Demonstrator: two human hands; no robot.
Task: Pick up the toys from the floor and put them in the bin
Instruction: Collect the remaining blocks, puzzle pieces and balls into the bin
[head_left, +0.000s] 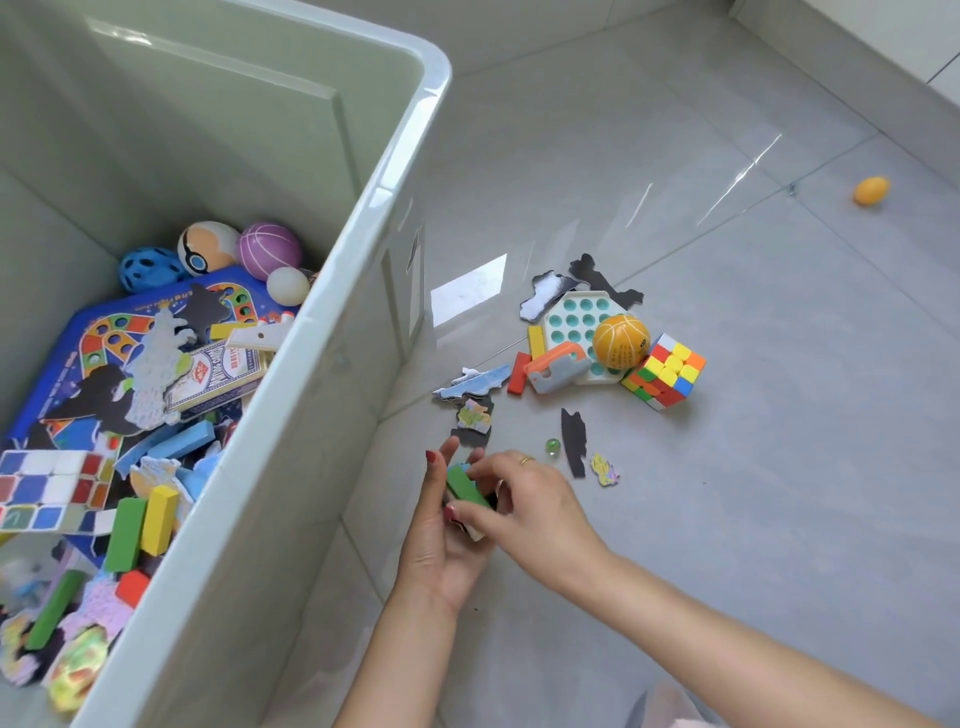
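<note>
Two hands meet just above the grey tiled floor (675, 519), beside the outer wall of a large pale bin (332, 332). The left hand (441, 540) is palm-up with its fingers only loosely curled, cradling a small bundle of toys; the right hand (524, 499), a ring on one finger, pinches a green block (465, 486) between thumb and fingertips against that left palm. The block's long axis runs from near the left hand's fingertips down toward its palm, tilted slightly rightward. What else lies under the block is mostly hidden.

Just beyond the hands lie flat puzzle pieces (472, 415), a green marble (552, 447) and a dark strip of card (574, 441). Farther out sit a red block (519, 373), a pop-bubble board (576, 325), a yellow ball (621, 340) resting on it, and a colour cube (665, 371) touching the board's edge. An orange ball (871, 190) lies well apart to the far right. Left of the hands, the bin already holds balls, blocks, a blue game board (104, 332) and a card box (213, 376).
</note>
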